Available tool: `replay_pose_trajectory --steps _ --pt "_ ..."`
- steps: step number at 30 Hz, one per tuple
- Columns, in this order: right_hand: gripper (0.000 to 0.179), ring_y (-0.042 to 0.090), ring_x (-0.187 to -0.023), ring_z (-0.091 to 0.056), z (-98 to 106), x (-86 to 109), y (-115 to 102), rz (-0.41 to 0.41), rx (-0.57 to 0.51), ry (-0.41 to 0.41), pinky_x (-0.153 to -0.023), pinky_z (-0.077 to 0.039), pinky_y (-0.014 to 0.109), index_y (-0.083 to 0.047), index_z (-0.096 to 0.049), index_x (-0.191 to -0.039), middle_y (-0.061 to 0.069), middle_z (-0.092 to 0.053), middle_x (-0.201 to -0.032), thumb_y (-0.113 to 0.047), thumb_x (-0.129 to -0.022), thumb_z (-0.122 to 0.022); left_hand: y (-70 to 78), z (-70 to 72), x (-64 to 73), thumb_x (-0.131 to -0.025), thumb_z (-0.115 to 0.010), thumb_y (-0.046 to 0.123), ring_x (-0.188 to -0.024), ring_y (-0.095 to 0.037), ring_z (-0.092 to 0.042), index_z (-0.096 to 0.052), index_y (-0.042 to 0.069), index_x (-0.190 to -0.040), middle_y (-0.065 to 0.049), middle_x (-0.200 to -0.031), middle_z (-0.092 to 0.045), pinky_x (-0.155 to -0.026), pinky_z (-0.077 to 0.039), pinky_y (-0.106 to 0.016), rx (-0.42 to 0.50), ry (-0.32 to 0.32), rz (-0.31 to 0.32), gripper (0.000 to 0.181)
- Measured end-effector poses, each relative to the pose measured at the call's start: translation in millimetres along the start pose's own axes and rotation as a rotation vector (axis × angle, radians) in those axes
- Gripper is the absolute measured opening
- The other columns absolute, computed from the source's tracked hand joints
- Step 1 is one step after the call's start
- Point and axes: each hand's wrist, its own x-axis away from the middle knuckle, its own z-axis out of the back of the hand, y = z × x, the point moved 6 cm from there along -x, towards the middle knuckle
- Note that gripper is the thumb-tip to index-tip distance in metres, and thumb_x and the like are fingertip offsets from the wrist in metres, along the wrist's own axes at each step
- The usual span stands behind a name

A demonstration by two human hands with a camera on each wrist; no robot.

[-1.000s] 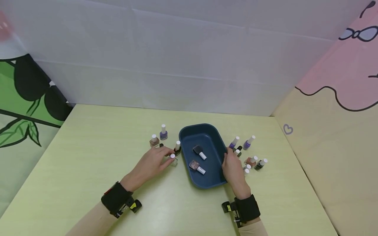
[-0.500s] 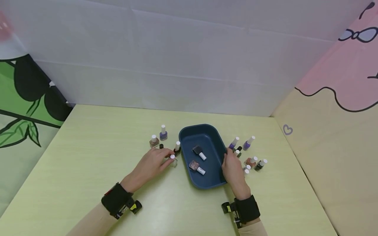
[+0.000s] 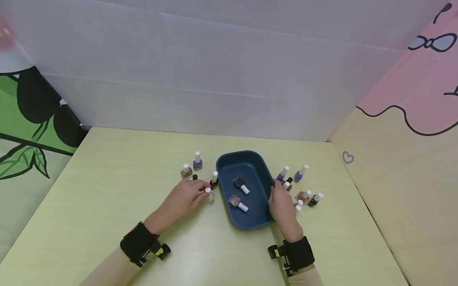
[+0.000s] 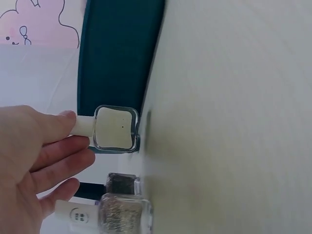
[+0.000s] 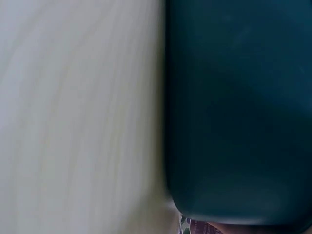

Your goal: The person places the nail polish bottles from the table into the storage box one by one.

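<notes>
My left hand [image 3: 179,200] pinches the white cap of a nail polish bottle [image 4: 114,128] between thumb and index finger. The bottle is square, clear glass with pale polish, and stands close beside the left wall of a dark blue tray [image 3: 247,165]. My right hand [image 3: 283,204] grips the tray's right rim, its fingertips partly hidden. Inside the tray lie a black nail polish bottle [image 3: 237,182] and a pink glitter one [image 3: 234,200], both on their sides with white caps. Below the left fingers, a glittery bottle [image 4: 124,214] shows large in the left wrist view.
Left of the tray stand a purple bottle [image 3: 197,164], a brownish one [image 3: 185,173] and a dark one [image 3: 214,183]. Several more are right of it, including a purple bottle [image 3: 298,176], an orange-pink one [image 3: 302,196] and a dark green one [image 3: 313,201]. A pale wall backs the table [image 3: 125,167].
</notes>
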Motion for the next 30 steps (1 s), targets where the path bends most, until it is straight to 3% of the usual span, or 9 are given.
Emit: replay_pose_trajectory --steps 6,15,21,25,30 --pt "0.035 0.037 -0.090 -0.063 1 0.2 0 -0.004 -0.005 -0.001 -0.074 -0.053 0.049 0.010 -0.050 -0.125 0.028 -0.063 -0.106 -0.011 -0.098 -0.044 2.0 18.5 -5.4 -0.087 -0.066 0.023 -0.072 -0.007 -0.052 -0.067 0.010 -0.102 0.003 -0.091 -0.068 -0.064 -0.048 -0.028 0.018 0.011 -0.004 0.020" --pt "0.034 0.036 -0.090 -0.062 0 -0.6 0 0.000 0.002 -0.001 -0.074 -0.054 0.049 0.009 -0.050 -0.125 0.027 -0.063 -0.106 -0.011 -0.098 -0.044 10.0 55.7 -23.9 -0.087 -0.065 0.021 -0.066 -0.008 -0.050 -0.066 0.009 -0.105 0.001 -0.088 -0.068 -0.079 -0.050 -0.037 -0.013 0.001 -0.045 0.022" --pt "0.034 0.036 -0.091 -0.062 -1 0.1 0 0.002 -0.001 -0.006 -0.075 -0.054 0.049 0.009 -0.050 -0.125 0.027 -0.063 -0.107 -0.012 -0.098 -0.044 17.2 80.1 -43.0 -0.088 -0.064 0.022 -0.071 -0.010 -0.056 -0.066 0.007 -0.106 -0.001 -0.091 -0.068 -0.080 -0.049 -0.037 -0.057 -0.002 -0.087 0.023" --pt "0.035 0.036 -0.091 -0.062 -1 0.0 -1 -0.001 -0.001 -0.012 -0.075 -0.054 0.049 0.009 -0.050 -0.126 0.027 -0.063 -0.107 -0.012 -0.098 -0.044 21.8 91.1 -55.5 -0.089 -0.063 0.021 -0.073 -0.013 -0.057 -0.065 0.007 -0.105 -0.001 -0.090 -0.068 -0.081 -0.049 -0.037 -0.074 0.019 -0.134 0.021" --pt "0.035 0.036 -0.090 -0.062 0 -0.7 0 -0.001 -0.001 -0.005 -0.074 -0.054 0.049 0.009 -0.050 -0.125 0.027 -0.063 -0.106 -0.011 -0.098 -0.044 25.5 94.5 -71.7 -0.091 -0.060 0.020 -0.076 -0.015 -0.057 -0.065 0.007 -0.106 -0.003 -0.094 -0.068 -0.082 -0.049 -0.038 -0.081 0.038 -0.168 0.021"
